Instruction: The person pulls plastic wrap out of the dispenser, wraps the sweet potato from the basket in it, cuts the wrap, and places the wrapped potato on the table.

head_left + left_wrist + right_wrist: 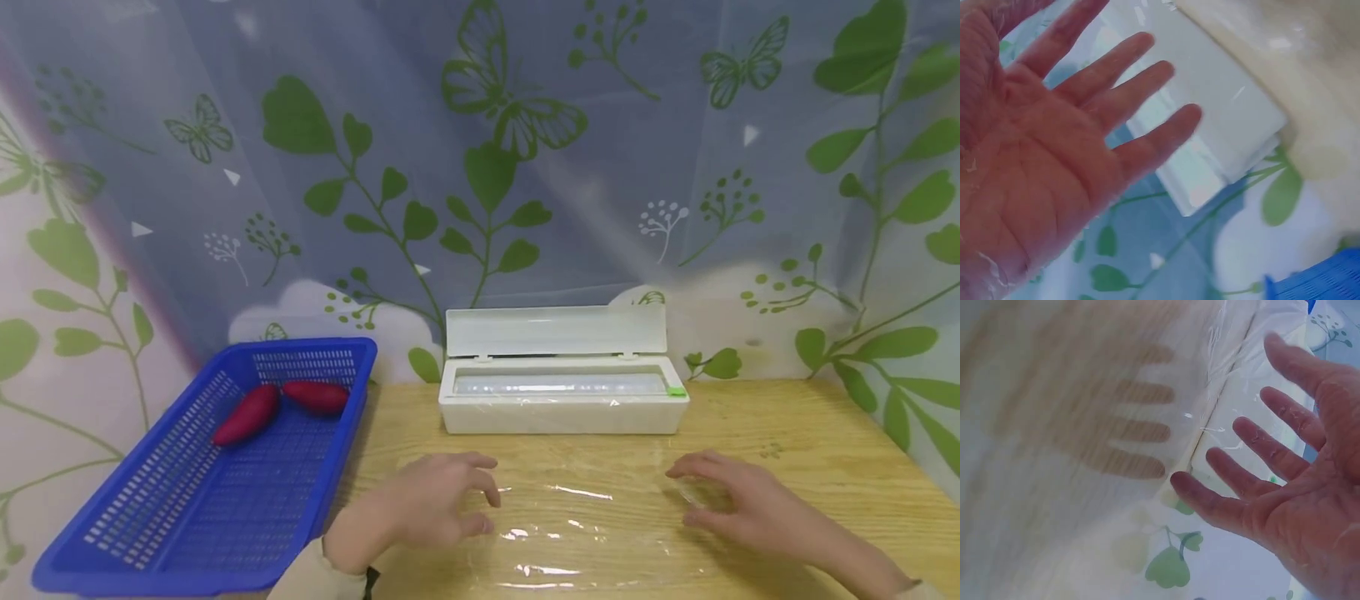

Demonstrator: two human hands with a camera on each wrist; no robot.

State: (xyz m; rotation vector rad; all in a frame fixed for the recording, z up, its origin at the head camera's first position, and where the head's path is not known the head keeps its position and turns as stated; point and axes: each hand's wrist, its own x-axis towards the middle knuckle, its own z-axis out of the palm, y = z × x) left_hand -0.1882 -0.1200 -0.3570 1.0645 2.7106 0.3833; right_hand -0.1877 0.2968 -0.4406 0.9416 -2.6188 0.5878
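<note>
Two hands (442, 502) (750, 504), clear film (573, 537) between

I see a white box (562, 414) at the desk's (757, 412) back edge, a blue basket (270, 492), a green-leafed curtain (600, 217).

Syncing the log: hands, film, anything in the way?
Left hand, right hand: fingers spread, gripping nothing. Clear film: over table, between them. No visible obstruction.

There are two red tubers (249, 414), one blue basket (247, 508), one white box (562, 420), one lid (555, 332), one roll (558, 384), one green tab (677, 392), one sheet of clear film (570, 533), one tabletop (780, 417), one left grip (435, 502) and one right grip (746, 504).
</note>
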